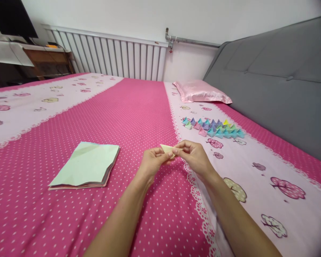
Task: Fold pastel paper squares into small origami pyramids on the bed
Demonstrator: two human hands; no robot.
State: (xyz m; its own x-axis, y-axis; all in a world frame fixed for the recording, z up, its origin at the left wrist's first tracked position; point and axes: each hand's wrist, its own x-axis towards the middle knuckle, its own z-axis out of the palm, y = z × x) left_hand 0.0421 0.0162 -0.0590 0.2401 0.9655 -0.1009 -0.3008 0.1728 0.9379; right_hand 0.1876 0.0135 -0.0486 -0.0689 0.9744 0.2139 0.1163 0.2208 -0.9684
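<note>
A small piece of pale yellow folded paper (167, 148), roughly triangular, is held between both hands above the bed. My left hand (155, 159) pinches its left and lower part between thumb and fingers. On the other side, my right hand (193, 154) grips the paper's right end with thumb and forefinger. Fingers cover part of the folds. To the left lies a stack of square paper (87, 164), pale green on top, with other colours showing along its edges. Several small folded paper boats (214, 127) in blue, purple, pink, green and yellow stand in rows beyond my right hand.
The bed's pink dotted sheet (139, 103) spreads beneath everything. A pink pillow (202, 92) rests by the grey padded headboard (278, 82) on the right. Along the far wall runs a white radiator (109, 53). A black monitor (12, 18) stands on a desk (46, 57) at far left.
</note>
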